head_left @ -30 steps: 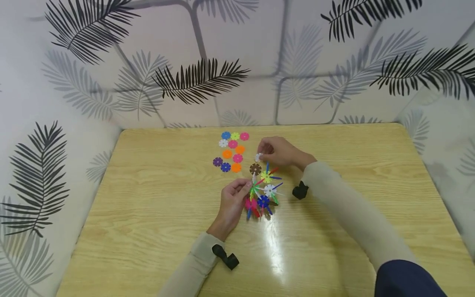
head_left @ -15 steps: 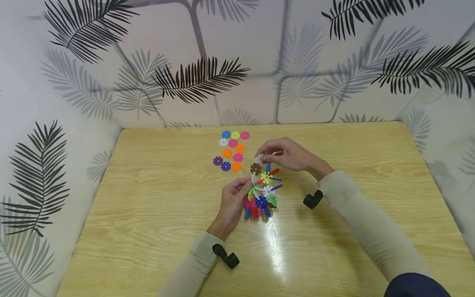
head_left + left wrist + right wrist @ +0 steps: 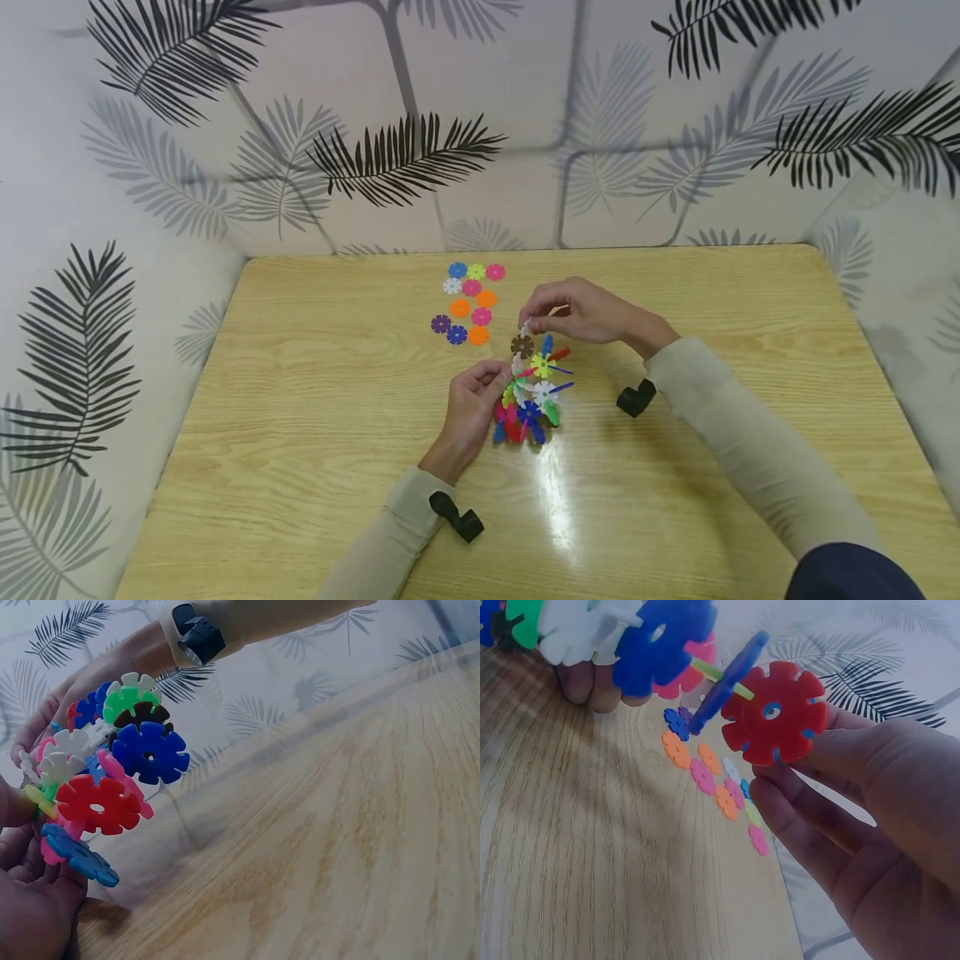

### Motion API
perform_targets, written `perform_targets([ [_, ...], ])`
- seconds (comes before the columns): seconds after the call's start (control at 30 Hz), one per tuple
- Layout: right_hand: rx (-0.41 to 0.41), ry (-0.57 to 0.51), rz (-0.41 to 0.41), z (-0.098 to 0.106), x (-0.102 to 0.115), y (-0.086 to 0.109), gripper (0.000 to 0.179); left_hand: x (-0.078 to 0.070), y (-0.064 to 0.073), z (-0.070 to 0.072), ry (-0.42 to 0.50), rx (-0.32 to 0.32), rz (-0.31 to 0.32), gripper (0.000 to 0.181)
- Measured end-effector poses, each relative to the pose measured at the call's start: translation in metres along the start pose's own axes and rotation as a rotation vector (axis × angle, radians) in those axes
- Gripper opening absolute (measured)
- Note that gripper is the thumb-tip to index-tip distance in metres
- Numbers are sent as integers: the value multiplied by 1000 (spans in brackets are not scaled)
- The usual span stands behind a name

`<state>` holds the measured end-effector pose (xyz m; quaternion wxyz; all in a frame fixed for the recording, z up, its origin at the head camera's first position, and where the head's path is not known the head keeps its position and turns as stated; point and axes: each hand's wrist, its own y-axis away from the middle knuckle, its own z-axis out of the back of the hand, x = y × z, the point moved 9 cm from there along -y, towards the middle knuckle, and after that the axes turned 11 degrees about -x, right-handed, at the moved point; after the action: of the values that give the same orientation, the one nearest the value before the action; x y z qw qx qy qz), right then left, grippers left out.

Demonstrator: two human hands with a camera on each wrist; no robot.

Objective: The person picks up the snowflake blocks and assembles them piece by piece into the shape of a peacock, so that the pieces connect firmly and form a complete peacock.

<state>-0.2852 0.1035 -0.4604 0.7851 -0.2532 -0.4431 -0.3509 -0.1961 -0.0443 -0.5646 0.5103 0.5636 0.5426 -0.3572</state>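
A cluster of interlocking snowflake discs (image 3: 528, 410) in many colours is held up off the table, and my left hand (image 3: 471, 408) grips its left side between thumb and fingers. At the cluster's far end sits a brown disc (image 3: 522, 347). My right hand (image 3: 581, 310) pinches a small white disc (image 3: 526, 328) right at the brown one; whether they are slotted together I cannot tell. In the right wrist view a red disc (image 3: 774, 712) stands in front of the right fingertips and hides the pinched piece. The left wrist view shows a blue disc (image 3: 150, 753) facing outward on the cluster.
Loose discs lie flat on the wooden table (image 3: 315, 417) beyond the left hand, among them an orange disc (image 3: 477, 336), a purple disc (image 3: 441, 324) and a yellow disc (image 3: 476, 272). A leaf-patterned curtain (image 3: 495, 183) hangs behind the table's far edge.
My right wrist has swung to the right and the white disc has tilted, dropping slightly closer to the brown disc. The cluster has turned a little; the left hand is almost still.
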Motion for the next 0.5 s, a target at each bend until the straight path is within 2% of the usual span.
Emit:
perform_targets([
  [0.37,69,28,35,-7,3,-9,15,-1,1,0,-21,-20,9,18],
  [0.5,84,27,37,-7,1,-11,17,1,0,0,-6,-6,22,17],
])
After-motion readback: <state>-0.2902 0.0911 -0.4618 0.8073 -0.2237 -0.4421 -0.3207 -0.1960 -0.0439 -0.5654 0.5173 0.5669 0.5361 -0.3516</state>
